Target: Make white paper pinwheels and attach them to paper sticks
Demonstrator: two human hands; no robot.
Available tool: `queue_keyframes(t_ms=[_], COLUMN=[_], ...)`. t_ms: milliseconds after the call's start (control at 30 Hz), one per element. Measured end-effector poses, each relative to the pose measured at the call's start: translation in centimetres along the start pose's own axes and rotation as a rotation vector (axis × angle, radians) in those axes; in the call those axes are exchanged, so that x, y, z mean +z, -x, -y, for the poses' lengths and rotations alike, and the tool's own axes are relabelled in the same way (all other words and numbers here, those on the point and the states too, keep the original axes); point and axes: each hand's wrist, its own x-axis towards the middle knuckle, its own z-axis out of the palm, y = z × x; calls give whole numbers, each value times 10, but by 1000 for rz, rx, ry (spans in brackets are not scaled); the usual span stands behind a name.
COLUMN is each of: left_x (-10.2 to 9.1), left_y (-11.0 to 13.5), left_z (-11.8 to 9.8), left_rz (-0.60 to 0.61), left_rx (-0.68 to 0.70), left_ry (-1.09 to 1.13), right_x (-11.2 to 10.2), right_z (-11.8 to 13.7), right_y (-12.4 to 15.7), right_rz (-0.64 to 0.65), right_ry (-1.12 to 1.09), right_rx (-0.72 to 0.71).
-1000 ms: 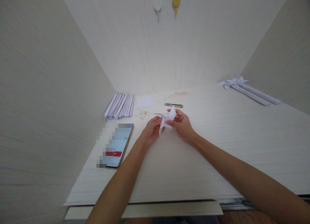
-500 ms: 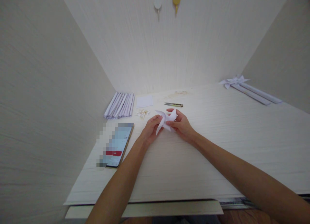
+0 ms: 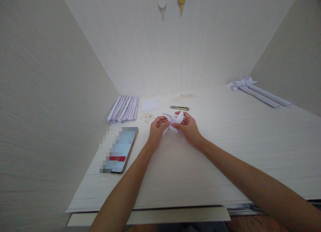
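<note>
Both of my hands hold a small white folded paper piece (image 3: 173,122) just above the middle of the white table (image 3: 190,165). My left hand (image 3: 156,131) pinches its left side with curled fingers. My right hand (image 3: 188,126) grips its right side, thumb and fingers closed on the paper. Several pointed flaps of the paper stick out between the hands.
A fan of rolled white paper sticks (image 3: 124,109) lies at the back left, beside a flat white sheet (image 3: 149,105), small pale scraps (image 3: 147,117) and snips (image 3: 179,108). A phone (image 3: 120,150) lies at the left. A finished paper pinwheel on sticks (image 3: 255,91) rests at the far right.
My hands have turned the paper piece between them; its flaps point differently now. My left hand has lifted slightly and its fingers have curled further over the paper.
</note>
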Motion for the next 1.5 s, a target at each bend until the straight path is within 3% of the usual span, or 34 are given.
queue_keyframes(t_ms=[400,1500], left_x=[-3,1], left_y=[0,0], left_z=[6,3], left_rz=[-63,-105], left_rx=[201,275], left_ry=[-222,-434], right_x=[-2,-1], right_z=[1,1], right_y=[-1,1], right_rz=[-2,42], right_ry=[-6,40], right_rx=[-9,-29])
